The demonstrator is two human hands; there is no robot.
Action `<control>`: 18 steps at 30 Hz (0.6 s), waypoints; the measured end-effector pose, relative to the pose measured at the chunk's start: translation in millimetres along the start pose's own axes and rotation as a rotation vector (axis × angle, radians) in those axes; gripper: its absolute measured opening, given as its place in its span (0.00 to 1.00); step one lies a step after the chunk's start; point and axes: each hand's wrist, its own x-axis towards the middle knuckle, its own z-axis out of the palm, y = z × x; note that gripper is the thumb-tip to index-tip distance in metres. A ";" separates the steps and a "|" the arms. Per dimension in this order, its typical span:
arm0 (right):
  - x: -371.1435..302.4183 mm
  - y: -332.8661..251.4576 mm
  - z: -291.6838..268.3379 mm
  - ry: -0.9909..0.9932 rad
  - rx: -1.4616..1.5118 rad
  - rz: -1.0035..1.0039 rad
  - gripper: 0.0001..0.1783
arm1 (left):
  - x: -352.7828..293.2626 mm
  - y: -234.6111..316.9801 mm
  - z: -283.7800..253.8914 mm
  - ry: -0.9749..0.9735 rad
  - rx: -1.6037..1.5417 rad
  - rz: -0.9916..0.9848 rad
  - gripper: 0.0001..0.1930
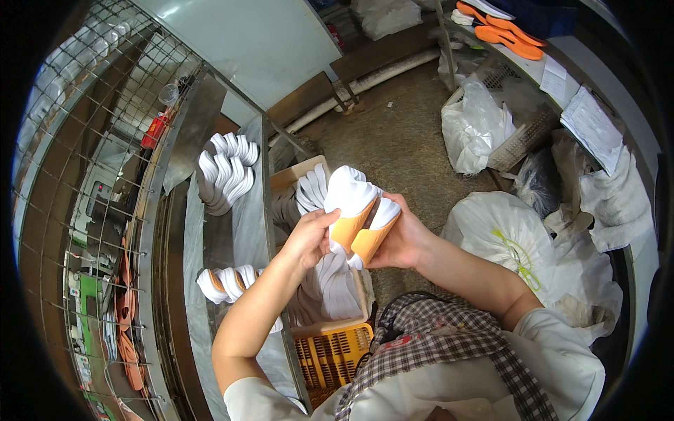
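Note:
In front of my body I hold white shoe soles with orange undersides, grouped in two bunches side by side. My left hand is closed on the left edge of the soles, thumb on top. On the opposite side my right hand grips the right bunch, its fingers partly hidden behind it. Below them stands a beige crate packed with more white soles. On the metal bench to the left lie a cluster of white soles and a row of white-and-orange soles, partly covered by my left forearm.
A yellow plastic basket sits under the crate's near end. Wire mesh fences machinery at the left. White plastic bags fill the right side, below a shelf with orange soles and papers.

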 end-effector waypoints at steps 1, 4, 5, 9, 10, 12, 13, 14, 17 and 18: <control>-0.2 0.2 0.0 0.015 -0.003 -0.008 0.38 | -0.4 -0.3 -0.2 -0.006 0.005 0.001 0.15; 0.9 1.2 0.7 0.050 -0.008 -0.015 0.38 | -2.5 -0.1 -2.1 -0.016 0.007 0.008 0.15; 1.6 1.6 0.9 0.056 -0.006 -0.009 0.38 | -3.3 0.0 -3.1 -0.011 0.013 0.013 0.14; 4.4 3.8 1.7 0.040 -0.016 0.000 0.38 | -5.0 0.2 -6.5 -0.005 0.000 0.019 0.14; 5.1 4.6 1.9 0.034 -0.022 -0.003 0.38 | -5.1 0.0 -7.3 -0.025 0.000 0.026 0.15; 6.2 6.6 2.7 0.035 -0.023 -0.008 0.38 | -5.4 -0.6 -8.5 -0.028 0.003 0.029 0.16; 6.7 7.4 3.2 0.032 -0.034 -0.014 0.38 | -5.7 -1.0 -9.0 -0.013 0.008 0.027 0.16; 7.0 8.3 3.7 0.045 -0.034 -0.016 0.38 | -5.9 -1.2 -9.5 -0.018 0.013 0.036 0.17; 7.6 10.5 4.7 0.069 -0.045 -0.026 0.38 | -7.4 -1.5 -10.5 -0.014 0.007 0.029 0.18; 7.6 11.1 4.8 0.079 -0.045 -0.027 0.38 | -8.0 -1.3 -10.5 -0.023 0.005 0.031 0.18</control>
